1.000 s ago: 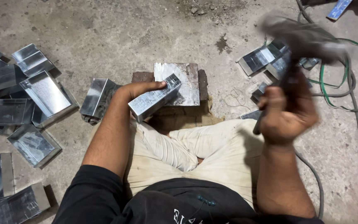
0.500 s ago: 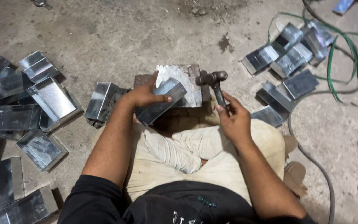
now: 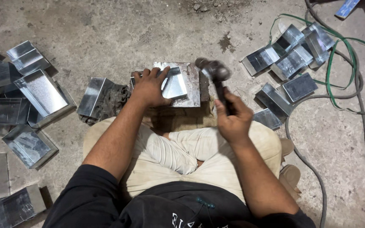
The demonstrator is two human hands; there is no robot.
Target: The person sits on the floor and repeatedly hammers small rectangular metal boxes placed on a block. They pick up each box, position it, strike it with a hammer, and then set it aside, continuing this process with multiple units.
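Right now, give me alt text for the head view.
A seated person's left hand presses a folded sheet-metal piece onto a metal block while the right hand holds a hammer beside it. Similar metal pieces and cables lie on the concrete floor.

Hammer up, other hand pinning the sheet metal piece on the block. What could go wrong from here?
1. The left hand presses the folded sheet metal piece right where the hammer in the right hand points; a glancing blow could hit its fingers.
2. The piece has bare cut edges under an ungloved palm; a slip could cut it.
3. The green cable and grey hose loop close to the right elbow and may snag.
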